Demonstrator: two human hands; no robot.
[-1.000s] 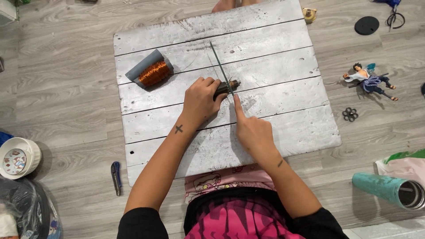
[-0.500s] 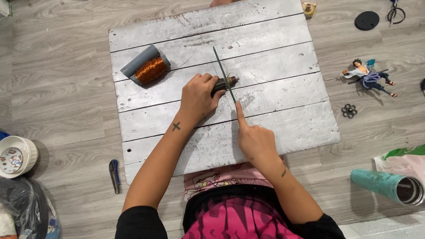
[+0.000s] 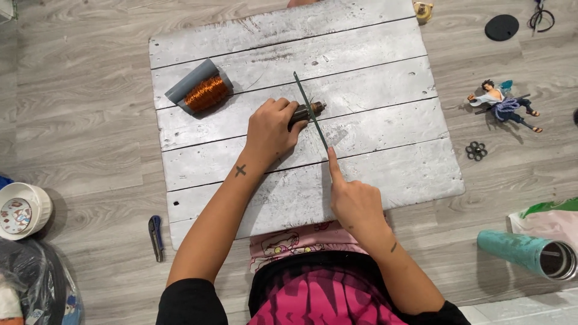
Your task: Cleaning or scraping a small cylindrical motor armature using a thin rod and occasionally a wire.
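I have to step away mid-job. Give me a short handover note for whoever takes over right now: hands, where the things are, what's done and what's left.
Left hand: wrapped around a small dark tool lying on the white board.
Right hand: index fingertip pressing the near end of a thin green strip, which lies across the tool's tip.
Nearby: copper wire spool on a grey sheet, upper left of the board; blue cutter on the floor, left.
Done: strip laid over the tool and pinned.
Left: whether the strip is marked or cut cannot be told; spool untouched.
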